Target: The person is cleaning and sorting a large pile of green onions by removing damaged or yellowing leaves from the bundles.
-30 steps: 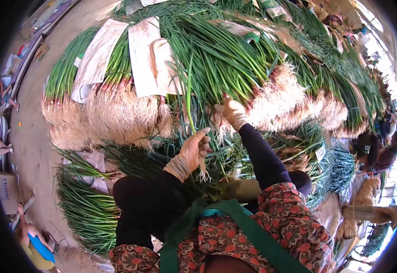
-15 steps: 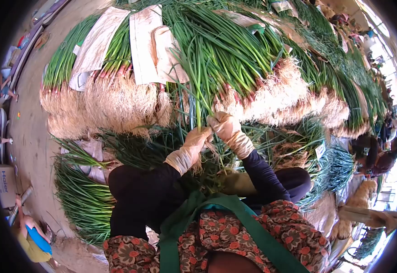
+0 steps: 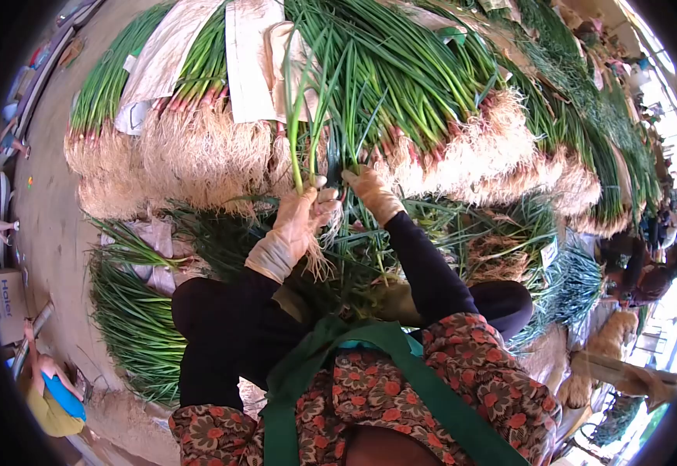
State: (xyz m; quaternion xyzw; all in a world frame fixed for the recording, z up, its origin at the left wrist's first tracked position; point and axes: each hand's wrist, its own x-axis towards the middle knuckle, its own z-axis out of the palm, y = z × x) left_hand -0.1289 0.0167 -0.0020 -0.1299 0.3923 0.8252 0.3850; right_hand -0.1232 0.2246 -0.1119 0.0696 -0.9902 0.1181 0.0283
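Observation:
Closed around the lower stems of a few green onions (image 3: pixel 295 147) is my gloved left hand (image 3: pixel 298 221), with pale roots hanging below it and the leaves pointing up. My gloved right hand (image 3: pixel 373 193), a little to the right, is pinched on green onion leaves (image 3: pixel 352 144). The two hands are apart. Just beyond them lie large bundles of green onions (image 3: pixel 408 85), their pale roots (image 3: pixel 206 159) facing me.
Pale cloths (image 3: pixel 249 70) lie over the bundles. More green onions (image 3: pixel 140 330) lie at the lower left, loose leaves (image 3: pixel 230 248) before my knees. A Haier box (image 3: pixel 6 307) and a person (image 3: pixel 55 388) are at the left; other people (image 3: pixel 657 272) sit at the right.
My hands have separated. The left hand has moved left with the stems and roots; the right hand has moved slightly left and up, now on the leaves.

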